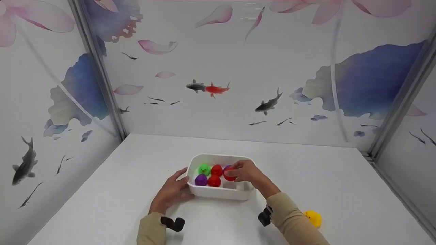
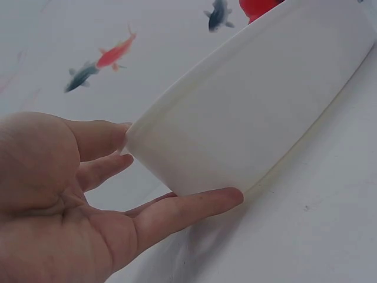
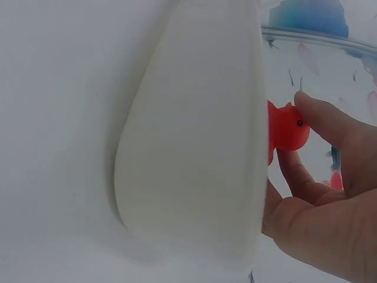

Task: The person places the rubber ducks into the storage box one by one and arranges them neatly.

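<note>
A white plastic tub stands on the table with small rubber ducks inside. My left hand holds its left end, the thumb and fingers set around the corner in the left wrist view. Over the tub's right part, my right hand pinches a red rubber duck, whose head and eye show above the rim. A green duck, a purple duck and two red ducks lie in the left and middle part. Something purple is mostly hidden behind the pinched duck.
A yellow duck lies on the white table, partly hidden by the right sleeve. White panels printed with fish and petals enclose the table at the back and sides. Each wrist wears a black camera mount.
</note>
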{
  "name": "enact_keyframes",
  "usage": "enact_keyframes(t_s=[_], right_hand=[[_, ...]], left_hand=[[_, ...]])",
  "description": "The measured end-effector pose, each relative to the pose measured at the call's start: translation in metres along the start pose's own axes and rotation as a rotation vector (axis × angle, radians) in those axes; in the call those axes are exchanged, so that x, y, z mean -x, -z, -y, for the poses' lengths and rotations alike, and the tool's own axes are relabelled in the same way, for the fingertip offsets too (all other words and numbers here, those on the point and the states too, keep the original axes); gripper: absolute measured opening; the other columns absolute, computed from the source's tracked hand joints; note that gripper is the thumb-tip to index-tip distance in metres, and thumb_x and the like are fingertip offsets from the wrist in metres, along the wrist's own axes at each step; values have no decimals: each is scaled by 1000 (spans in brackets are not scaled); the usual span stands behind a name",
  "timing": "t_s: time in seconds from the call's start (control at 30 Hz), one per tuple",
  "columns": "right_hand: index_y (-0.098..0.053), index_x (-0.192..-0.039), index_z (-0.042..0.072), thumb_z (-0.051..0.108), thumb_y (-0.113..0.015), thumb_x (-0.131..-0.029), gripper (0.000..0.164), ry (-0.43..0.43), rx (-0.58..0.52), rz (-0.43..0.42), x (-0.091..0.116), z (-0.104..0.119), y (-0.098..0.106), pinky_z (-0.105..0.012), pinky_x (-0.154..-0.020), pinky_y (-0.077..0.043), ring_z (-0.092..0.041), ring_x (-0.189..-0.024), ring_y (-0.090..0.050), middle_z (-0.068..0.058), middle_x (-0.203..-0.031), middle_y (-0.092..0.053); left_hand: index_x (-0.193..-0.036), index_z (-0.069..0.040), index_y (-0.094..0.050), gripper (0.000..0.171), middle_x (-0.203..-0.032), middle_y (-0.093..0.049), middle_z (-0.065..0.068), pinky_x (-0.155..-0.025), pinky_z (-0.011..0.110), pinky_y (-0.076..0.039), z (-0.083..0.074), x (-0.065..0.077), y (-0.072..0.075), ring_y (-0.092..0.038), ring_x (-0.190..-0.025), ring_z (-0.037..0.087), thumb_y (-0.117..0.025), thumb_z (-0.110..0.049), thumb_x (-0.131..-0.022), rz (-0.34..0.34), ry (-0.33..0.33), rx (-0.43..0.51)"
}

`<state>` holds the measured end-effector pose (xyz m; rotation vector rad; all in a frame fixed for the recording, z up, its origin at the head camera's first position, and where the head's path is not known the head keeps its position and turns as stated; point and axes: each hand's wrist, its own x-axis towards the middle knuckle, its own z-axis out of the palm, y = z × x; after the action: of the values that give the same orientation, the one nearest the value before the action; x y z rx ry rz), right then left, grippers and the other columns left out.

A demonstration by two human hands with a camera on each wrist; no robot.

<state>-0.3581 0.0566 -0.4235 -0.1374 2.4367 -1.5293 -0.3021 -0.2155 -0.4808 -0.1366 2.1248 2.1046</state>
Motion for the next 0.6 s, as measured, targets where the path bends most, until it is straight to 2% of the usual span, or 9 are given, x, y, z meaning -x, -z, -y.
enact_keyframes(t_s=[0.17,0.43,0.6], right_hand=[[-67,-99,4,21,-81,-85,26,-26,41,-29,-4,-6,-5,-34,-83,-63,-21,-90,-65,-10,-101,-69],[-67,-98,4,20,-81,-85,25,-66,77,-33,-8,-7,-10,-33,-86,-62,-21,-89,-63,-11,-99,-68],[-67,-96,4,18,-81,-85,23,-52,113,-53,-8,-10,-13,-34,-85,-62,-21,-87,-63,-11,-96,-69]], left_hand=[[-158,-13,-28,57,-151,-43,33,-95,50,-58,1,0,1,-48,-138,46,-49,-23,-106,-3,7,-13],[-158,-15,-29,57,-151,-43,32,-97,50,-57,2,-1,1,-48,-138,44,-49,-24,-106,-5,10,-16],[-158,-15,-29,56,-152,-41,32,-97,51,-56,1,-2,-1,-47,-139,45,-49,-23,-106,-3,10,1]])
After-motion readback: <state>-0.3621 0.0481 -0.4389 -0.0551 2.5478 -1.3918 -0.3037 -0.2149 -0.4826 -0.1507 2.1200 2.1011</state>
